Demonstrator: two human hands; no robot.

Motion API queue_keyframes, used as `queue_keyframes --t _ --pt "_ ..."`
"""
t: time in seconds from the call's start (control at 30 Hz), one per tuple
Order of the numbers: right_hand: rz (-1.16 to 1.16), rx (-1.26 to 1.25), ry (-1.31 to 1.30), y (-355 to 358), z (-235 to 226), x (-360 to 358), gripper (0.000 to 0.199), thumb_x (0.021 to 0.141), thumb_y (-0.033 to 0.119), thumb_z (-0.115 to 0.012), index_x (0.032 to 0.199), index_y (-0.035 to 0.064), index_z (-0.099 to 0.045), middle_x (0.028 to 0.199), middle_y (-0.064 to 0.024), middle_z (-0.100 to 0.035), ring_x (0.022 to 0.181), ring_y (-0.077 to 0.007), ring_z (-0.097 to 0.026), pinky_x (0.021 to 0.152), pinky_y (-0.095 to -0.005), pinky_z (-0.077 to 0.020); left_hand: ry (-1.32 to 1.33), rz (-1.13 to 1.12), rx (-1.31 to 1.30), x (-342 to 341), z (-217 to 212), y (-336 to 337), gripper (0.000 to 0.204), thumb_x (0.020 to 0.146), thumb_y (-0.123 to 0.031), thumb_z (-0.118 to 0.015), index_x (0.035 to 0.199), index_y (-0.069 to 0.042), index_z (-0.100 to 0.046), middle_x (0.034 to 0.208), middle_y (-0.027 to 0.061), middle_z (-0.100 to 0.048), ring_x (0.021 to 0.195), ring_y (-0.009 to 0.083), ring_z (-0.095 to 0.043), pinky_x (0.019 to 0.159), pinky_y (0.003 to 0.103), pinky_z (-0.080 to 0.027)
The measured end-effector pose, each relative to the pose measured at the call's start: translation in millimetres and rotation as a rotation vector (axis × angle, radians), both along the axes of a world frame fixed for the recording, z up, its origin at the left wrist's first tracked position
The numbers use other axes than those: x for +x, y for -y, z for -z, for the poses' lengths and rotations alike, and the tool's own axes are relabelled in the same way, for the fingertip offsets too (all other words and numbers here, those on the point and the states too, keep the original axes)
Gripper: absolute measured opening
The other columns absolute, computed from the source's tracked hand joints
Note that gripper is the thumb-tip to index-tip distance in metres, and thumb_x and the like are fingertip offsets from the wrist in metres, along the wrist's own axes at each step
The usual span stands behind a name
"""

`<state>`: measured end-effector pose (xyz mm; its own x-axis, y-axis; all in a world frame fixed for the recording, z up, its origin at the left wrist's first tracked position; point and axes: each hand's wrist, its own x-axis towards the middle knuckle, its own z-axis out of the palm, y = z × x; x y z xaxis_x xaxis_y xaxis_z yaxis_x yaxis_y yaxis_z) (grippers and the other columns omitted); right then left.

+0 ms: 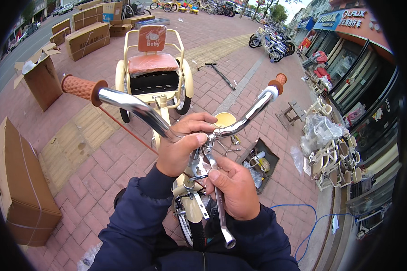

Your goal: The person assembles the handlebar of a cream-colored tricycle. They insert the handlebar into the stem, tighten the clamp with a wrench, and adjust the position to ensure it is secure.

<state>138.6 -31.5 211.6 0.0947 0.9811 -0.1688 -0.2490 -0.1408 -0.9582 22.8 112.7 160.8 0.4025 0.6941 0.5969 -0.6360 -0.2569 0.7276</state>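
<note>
A cream tricycle with a chrome handlebar (pixel 132 107) and brown textured grips stands in front of me, its front wheel (pixel 197 235) near my legs. My left hand (pixel 180 149) is closed round the handlebar beside the stem, thumb lying over the clamp. Just below, my right hand (pixel 237 189) grips a chrome wrench (pixel 220 211). The wrench's ring end hangs down toward me; its upper end reaches the shiny metal stem parts (pixel 200 169), and my fingers partly hide that contact. Behind the handlebar is the tricycle's seat (pixel 152 64) with orange-pink padding.
Right of the front wheel lies an open toolbox (pixel 267 163). A hand pump (pixel 219 74) lies farther off. Cardboard boxes (pixel 22 185) stand at left. White plastic parts (pixel 332 158), a small stool (pixel 291 113) and a blue hose (pixel 309 226) are at right.
</note>
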Motion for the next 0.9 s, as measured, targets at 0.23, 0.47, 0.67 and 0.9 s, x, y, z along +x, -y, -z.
queue_keyframes --t 0.23,0.47,0.67,0.9 --pt "0.014 0.103 -0.069 18 2 11 0.054 0.099 0.011 -0.062 0.146 -0.0066 -0.039 0.084 -0.0104 -0.067 0.059 -0.0098 -0.057 0.054 -0.0206 -0.0446 0.007 -0.016 -0.005 0 -1 1 0.029 0.085 -0.01 -0.062 0.108 0.004 -0.072 0.127 0.0193 -0.063 0.117 0.0251 -0.059 0.103 0.036 -0.044" --pt "0.063 0.089 0.632 23 24 7 0.029 0.097 0.008 -0.063 0.124 -0.0008 -0.065 0.083 -0.0099 -0.067 0.06 -0.0181 -0.063 0.059 -0.0312 -0.0504 0.033 0.011 -0.028 1 -1 1 0.028 0.085 -0.006 -0.061 0.108 0.004 -0.072 0.126 0.0159 -0.064 0.115 0.0222 -0.06 0.101 0.034 -0.046" --pt "0.14 0.425 1.284 20 23 17 0.032 0.086 0.005 -0.074 0.118 0.0005 -0.07 0.082 -0.0172 -0.065 0.069 -0.0325 -0.064 0.064 -0.0374 -0.0502 -0.021 -0.008 0.002 0 0 1 0.032 0.087 -0.015 -0.061 0.11 0.005 -0.071 0.13 0.0244 -0.06 0.119 0.0282 -0.058 0.106 0.039 -0.042" --pt "0.104 0.473 1.337 14 2 24 0.039 0.084 0.007 -0.075 0.121 0.0007 -0.066 0.083 -0.0174 -0.061 0.074 -0.0364 -0.063 0.065 -0.0414 -0.0509 0.009 -0.004 -0.007 2 1 0 0.031 0.087 -0.015 -0.061 0.109 0.005 -0.071 0.129 0.0244 -0.06 0.118 0.0287 -0.058 0.106 0.04 -0.043"
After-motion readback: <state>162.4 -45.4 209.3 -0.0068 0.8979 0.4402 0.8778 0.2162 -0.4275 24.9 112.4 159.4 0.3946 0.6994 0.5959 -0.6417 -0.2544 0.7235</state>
